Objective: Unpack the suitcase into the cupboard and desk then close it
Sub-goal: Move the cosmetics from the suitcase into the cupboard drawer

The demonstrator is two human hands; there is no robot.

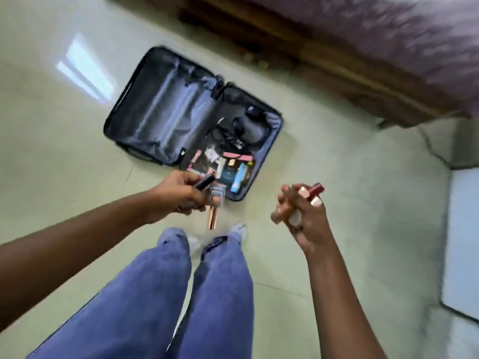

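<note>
We look down at our two hands held out over the pale green tiled floor (pixel 337 156). Our left hand (pixel 178 194) has its fingers (pixel 193 206) curled round a small bunch of cosmetics: one black tube (pixel 206 182) pointing up to the right, one greyish clear-topped bottle (pixel 217 195) and one rose-gold stick (pixel 213 218) hanging down below the fist. Our right hand (pixel 304 216) is also closed round a bunch: we count one dark red tube (pixel 316 190) sticking up past the fingertips, one beige bottle (pixel 281 213) low on the left, and pale caps between the fingers, too blurred to count surely.

The black soft-sided suitcase (pixel 193 123) lies flat open on the floor just beyond the hands, near the wooden bed frame (pixel 337 71). Its left half shows only grey lining. Its right half holds a tangle of black cables and chargers (pixel 241 130) at the far end and a cluster of small cosmetics at the near end, among them one light blue tube (pixel 239 177) and one dark box (pixel 228 174); the rest blur together.

Two legs in blue jeans (pixel 207 294) stand below.
</note>
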